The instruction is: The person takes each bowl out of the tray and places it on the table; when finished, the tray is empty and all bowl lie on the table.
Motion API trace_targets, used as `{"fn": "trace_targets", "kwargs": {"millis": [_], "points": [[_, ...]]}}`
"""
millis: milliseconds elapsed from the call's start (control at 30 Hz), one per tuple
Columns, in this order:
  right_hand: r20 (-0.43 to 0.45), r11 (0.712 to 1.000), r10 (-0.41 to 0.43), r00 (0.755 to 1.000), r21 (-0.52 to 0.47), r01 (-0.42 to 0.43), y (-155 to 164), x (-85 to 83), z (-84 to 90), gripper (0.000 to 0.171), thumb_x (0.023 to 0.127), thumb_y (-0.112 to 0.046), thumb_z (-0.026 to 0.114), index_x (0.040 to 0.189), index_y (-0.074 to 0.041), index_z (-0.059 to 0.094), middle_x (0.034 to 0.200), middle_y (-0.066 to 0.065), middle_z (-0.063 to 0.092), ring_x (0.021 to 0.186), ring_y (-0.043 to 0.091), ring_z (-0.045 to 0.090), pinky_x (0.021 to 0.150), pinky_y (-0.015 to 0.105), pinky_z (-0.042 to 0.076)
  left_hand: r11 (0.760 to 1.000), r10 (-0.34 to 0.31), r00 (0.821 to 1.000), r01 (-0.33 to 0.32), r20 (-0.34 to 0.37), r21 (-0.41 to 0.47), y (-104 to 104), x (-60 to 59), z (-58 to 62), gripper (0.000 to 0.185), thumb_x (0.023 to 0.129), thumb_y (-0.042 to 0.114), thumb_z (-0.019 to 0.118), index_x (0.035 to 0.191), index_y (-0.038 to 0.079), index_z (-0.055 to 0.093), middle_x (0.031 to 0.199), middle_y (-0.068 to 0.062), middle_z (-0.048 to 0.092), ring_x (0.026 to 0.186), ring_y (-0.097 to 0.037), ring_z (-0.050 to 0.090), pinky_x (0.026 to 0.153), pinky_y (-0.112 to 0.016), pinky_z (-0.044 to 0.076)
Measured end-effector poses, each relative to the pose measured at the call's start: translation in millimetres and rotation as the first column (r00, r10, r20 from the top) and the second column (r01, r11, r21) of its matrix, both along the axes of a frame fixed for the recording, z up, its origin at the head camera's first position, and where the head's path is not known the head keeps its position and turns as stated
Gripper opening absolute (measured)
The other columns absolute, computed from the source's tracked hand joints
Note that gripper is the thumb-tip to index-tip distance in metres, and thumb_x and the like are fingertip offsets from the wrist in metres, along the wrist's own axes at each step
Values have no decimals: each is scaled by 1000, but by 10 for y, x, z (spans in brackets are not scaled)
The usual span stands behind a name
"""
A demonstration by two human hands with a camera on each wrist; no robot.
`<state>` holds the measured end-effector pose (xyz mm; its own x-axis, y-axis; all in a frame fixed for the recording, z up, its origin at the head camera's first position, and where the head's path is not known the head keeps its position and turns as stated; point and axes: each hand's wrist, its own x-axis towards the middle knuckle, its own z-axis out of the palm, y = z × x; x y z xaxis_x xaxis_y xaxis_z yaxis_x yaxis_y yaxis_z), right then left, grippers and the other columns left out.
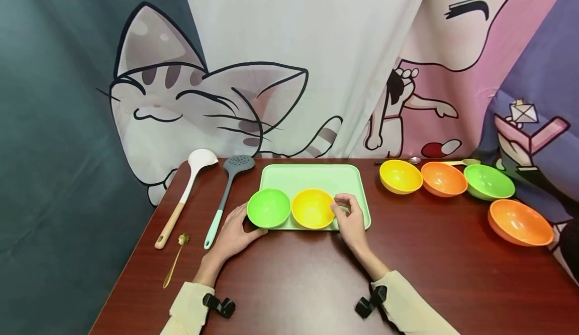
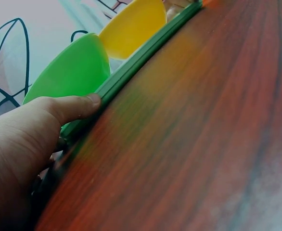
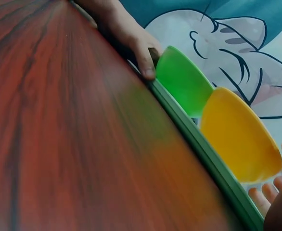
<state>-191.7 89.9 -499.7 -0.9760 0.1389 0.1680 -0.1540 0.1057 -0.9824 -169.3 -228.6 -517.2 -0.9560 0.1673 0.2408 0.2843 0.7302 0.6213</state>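
Side by side on the front half of a light green tray (image 1: 316,174) stand a green bowl (image 1: 269,208) and a yellow bowl (image 1: 313,209). My left hand (image 1: 235,232) lies at the tray's front left corner. Its thumb runs along the front edge, as the left wrist view shows, and its fingers reach past the green bowl's left side. Right of the yellow bowl is my right hand (image 1: 351,219), thumb at the rim, other fingers loosely bent. In the right wrist view, fingertips (image 3: 263,195) show low beside that bowl.
Left of the tray lie a white ladle (image 1: 183,199), a grey slotted turner (image 1: 226,194) and a small gold spoon (image 1: 176,259). Another yellow bowl (image 1: 400,177), two orange bowls (image 1: 444,179) and another green bowl (image 1: 488,182) stand right. Small spoons (image 1: 466,162) lie behind them.
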Motion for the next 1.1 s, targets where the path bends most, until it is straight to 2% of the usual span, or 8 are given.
{"fn": "trace_targets", "kwargs": {"millis": [267,467,733,1100], "points": [[19,999,-28,999,45,27,-41,33,-28,28,93,-6,65,120,-1,59,117,16,63,110,23,59,84,18,47,1000,-9,1000,10,-19,1,13,10,-25,87,78,44,83,151,15,45,151,-11,49,143,-30,43,120,-56,28],[40,997,17,999,72,-20,-42,62,-39,32,93,-7,64,124,0,57,121,18,63,116,29,60,86,22,47,1000,3,1000,-3,5,9,4,64,-41,87,78,42,84,151,15,45,152,-10,49,142,-30,43,120,-56,28],[20,996,10,1000,88,-11,-5,6,-12,31,89,-1,61,120,-1,56,116,17,62,113,29,61,86,20,48,1000,-8,1000,9,-23,13,43,-18,-19,86,78,43,83,151,15,45,151,-11,49,142,-31,44,119,-56,29],[20,993,-18,1000,114,15,-8,1,-24,30,92,-7,65,121,-2,60,118,15,64,108,26,61,86,24,50,1000,-4,1000,4,-9,13,50,12,16,87,78,42,83,151,13,45,151,-13,49,142,-33,43,120,-56,28]]}}
